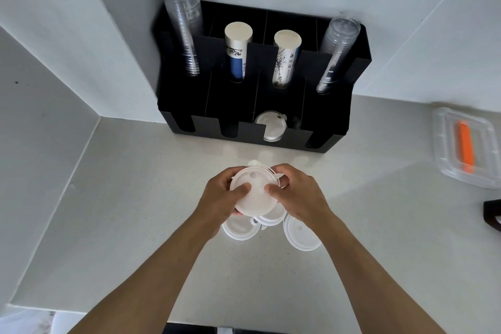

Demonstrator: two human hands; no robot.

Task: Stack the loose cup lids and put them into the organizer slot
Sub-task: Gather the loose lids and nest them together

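Observation:
Both hands hold a small stack of white cup lids [256,198] above the counter, in front of the black organizer [271,131]. My left hand [219,198] grips the stack's left rim, thumb on top. My right hand [298,198] grips its right rim, thumb on top too. Under the hands, loose white lids lie on the counter: one at the left [238,229], one in the middle [272,216], one at the right [299,234]. A front slot of the organizer holds lids [270,126] standing on edge.
The organizer stands against the wall with two clear cup stacks [185,30] [337,54] and two paper cup stacks [238,51] [284,58]. A clear container [444,149] with an orange item lies at the right. A dark object [492,214] pokes in at the right edge.

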